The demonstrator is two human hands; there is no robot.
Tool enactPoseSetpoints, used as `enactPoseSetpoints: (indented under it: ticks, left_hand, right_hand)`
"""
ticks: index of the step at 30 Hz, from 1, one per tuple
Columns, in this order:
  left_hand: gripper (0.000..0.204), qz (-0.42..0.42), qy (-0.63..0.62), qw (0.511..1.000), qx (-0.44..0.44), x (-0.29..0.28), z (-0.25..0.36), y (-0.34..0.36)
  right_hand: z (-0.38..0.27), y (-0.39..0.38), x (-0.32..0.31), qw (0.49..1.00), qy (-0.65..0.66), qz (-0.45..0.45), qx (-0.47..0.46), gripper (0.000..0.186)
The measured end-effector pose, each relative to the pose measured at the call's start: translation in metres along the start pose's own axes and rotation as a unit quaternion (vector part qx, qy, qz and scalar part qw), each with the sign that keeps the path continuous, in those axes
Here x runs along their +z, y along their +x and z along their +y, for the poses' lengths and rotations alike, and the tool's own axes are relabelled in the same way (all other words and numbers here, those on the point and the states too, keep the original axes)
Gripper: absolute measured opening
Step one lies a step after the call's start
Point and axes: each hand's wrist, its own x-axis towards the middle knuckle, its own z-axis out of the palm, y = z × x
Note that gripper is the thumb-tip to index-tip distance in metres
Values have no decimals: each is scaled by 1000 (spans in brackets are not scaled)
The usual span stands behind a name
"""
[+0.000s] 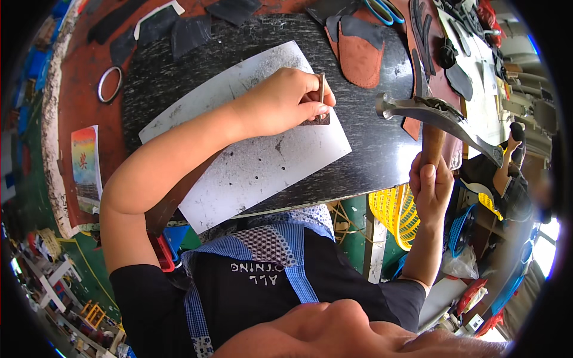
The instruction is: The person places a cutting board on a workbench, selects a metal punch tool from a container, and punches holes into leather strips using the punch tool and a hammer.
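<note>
My left hand (pixel 286 98) pinches a thin metal punch (pixel 322 89), held upright over a small dark brown leather end (pixel 323 119). That leather lies on a white board (pixel 262 170) marked with dark specks and small holes. Beneath my left forearm a brown strip (pixel 179 200) shows; whether it joins the leather end is hidden. My right hand (pixel 431 185) grips the wooden handle of a claw hammer (pixel 427 110). The hammer's metal head is raised to the right of the punch and apart from it, its round face toward the punch.
Red-brown leather pieces with dark tops (pixel 361 53) lie beyond the board, near blue-handled scissors (pixel 385 9). Black scraps (pixel 191 36) line the far edge. A metal ring (pixel 110 84) and a colourful printed card (pixel 87 167) lie left. A yellow basket (pixel 394 215) hangs below the table's right edge.
</note>
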Motion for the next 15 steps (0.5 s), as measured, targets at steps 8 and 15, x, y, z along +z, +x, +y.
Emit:
enactPoseSetpoints:
  ticks: [8,15]
  left_hand:
    - [11,55,216,956,189,10,3,-5]
    - [13,0,336,922,192,11,11,-10]
  right_hand:
    - [-11,13,2,996,3,35,-82,58]
    - [-5,11,4,993,-95,-73,-13,51]
